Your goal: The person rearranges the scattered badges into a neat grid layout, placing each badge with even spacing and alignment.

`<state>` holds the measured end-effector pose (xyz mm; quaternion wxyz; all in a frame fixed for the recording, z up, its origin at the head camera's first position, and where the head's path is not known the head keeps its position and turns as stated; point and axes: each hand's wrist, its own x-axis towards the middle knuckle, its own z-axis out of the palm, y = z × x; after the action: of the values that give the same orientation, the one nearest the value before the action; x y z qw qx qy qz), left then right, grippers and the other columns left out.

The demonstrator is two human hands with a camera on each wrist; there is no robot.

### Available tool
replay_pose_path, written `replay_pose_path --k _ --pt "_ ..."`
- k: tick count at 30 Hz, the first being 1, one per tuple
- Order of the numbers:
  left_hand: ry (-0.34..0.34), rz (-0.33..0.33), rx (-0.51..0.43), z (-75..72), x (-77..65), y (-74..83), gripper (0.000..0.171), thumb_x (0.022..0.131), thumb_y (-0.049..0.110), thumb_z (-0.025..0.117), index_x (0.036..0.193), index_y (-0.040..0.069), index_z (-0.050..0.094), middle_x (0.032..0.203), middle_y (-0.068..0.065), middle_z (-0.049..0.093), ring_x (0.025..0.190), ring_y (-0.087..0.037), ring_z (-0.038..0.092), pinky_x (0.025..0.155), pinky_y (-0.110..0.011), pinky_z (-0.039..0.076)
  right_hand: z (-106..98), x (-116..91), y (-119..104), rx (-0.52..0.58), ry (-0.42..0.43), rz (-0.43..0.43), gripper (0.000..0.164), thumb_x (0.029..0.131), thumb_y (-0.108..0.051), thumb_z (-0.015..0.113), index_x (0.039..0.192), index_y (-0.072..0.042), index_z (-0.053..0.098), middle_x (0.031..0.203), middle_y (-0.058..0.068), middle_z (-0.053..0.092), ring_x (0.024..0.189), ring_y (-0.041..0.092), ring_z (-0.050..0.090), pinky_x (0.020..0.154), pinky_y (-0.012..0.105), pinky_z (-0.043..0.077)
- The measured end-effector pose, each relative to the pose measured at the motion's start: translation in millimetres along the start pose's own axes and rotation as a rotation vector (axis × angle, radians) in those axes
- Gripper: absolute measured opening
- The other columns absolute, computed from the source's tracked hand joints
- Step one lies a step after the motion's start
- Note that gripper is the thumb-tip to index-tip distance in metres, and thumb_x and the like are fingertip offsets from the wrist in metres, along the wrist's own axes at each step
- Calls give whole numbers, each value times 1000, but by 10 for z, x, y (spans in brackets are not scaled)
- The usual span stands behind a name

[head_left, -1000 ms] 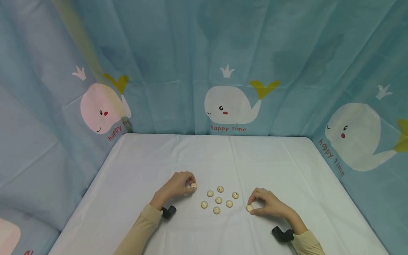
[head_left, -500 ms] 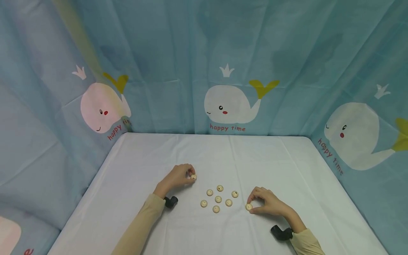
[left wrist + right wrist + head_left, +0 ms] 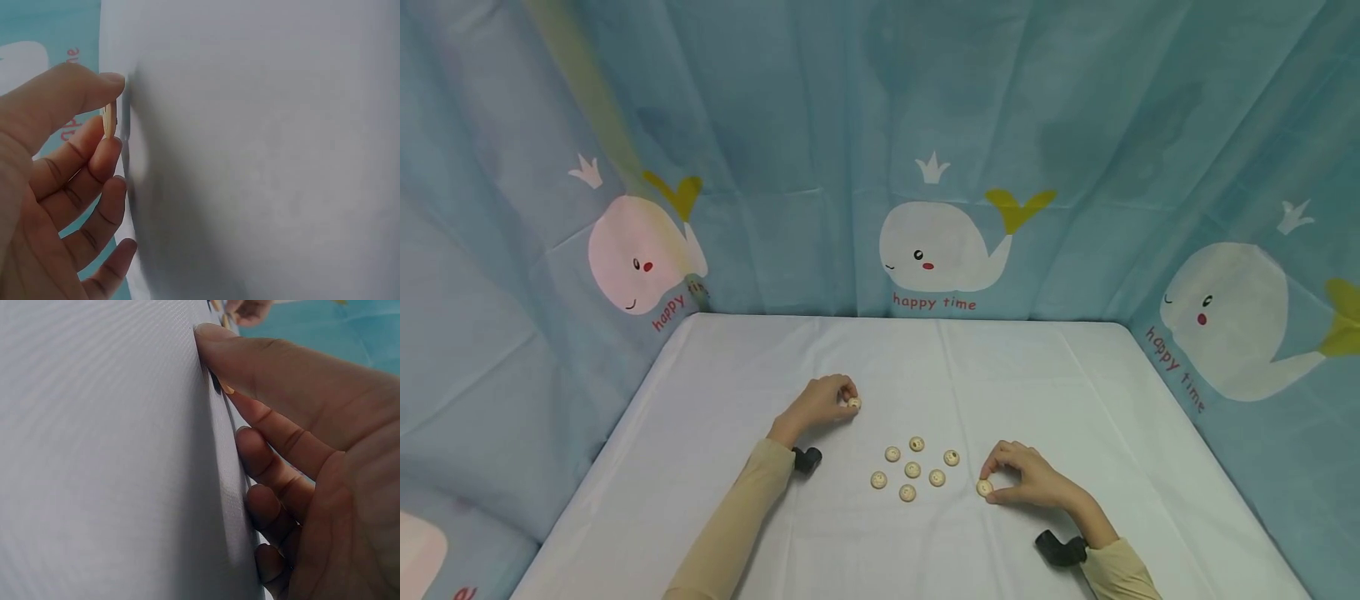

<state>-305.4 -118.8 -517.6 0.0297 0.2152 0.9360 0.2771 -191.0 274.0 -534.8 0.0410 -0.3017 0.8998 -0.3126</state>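
Between its thumb and fingertips, the left hand [image 3: 815,402] pinches a small round wooden disc [image 3: 854,403] beyond the group. The left wrist view shows this wooden disc [image 3: 109,120] edge-on, the other fingers loosely bent. At the right, the right hand [image 3: 1033,478] grips another wooden disc [image 3: 985,488] by its edge, low at the cloth. The right wrist view has only a sliver of that disc [image 3: 229,389] behind the thumb. Several similar pale discs [image 3: 912,470] lie flat between the hands, some with dark marks; the marks are too small to read.
A white cloth [image 3: 1022,375] covers the table. Blue curtains [image 3: 790,242] with printed whales stand behind it and on both sides. Each wrist bears a black camera mount, one by the left cuff [image 3: 807,460] and one by the right cuff [image 3: 1060,549].
The left hand has moved away from the person, toward the back of the table, carrying its disc. The right hand and the discs on the cloth stay practically in place.
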Motion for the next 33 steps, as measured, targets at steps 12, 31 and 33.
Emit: replay_pose_path --k 12,31,33 --pt "-13 -51 -29 -2 135 -42 16 79 21 72 89 12 63 80 3 58 71 -11 49 74 -33 41 12 -4 20 6 3 -7 28 71 -42 77 92 -31 62 95 -18 55 89 4 45 75 30 29" --pt "-54 -80 -76 -23 218 -57 20 78 23 73 90 11 63 82 1 56 74 -13 49 78 -37 41 9 8 27 -6 27 -53 25 73 -40 76 91 -30 62 95 -15 56 89 7 45 73 28 28" --pt "-50 -77 -94 -18 197 -44 24 77 22 74 94 9 62 85 -2 56 78 -16 50 78 -37 41 8 9 28 -5 21 -47 25 73 -41 75 91 -31 62 95 -15 56 90 7 45 73 29 28"
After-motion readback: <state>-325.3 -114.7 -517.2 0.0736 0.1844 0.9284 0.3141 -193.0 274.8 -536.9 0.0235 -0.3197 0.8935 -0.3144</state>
